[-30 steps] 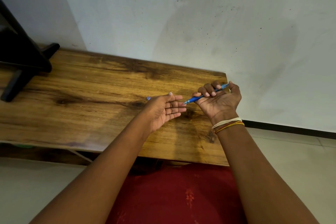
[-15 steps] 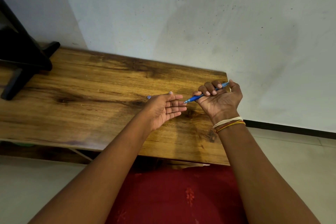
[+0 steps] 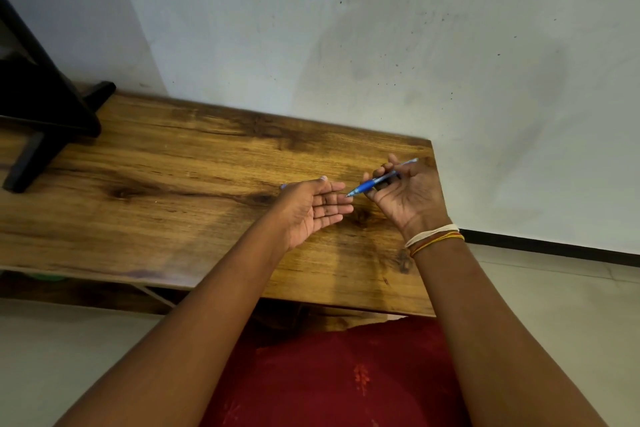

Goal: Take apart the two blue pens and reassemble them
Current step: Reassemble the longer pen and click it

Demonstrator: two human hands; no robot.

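Two hands are showing over the wooden table, and one blue pen is plainly in sight. The right hand is holding that pen palm-up, its fingers curling over the barrel while the thumb side is cradling the far end. The pen is lying slanted, its tip pointing down-left toward the other hand and its paler end poking out past the knuckles near the table's far right corner. The left hand is hovering just beside that tip, palm open and facing right, four fingers stretching out straight and close together, gripping nothing. A small bluish speck is peeking out behind the left hand on the tabletop; whether that is the second pen, I cannot tell. Several thread bands, white, yellow and orange, are circling the right wrist. One black stand is sitting at the table's far left, and red cloth is showing below.
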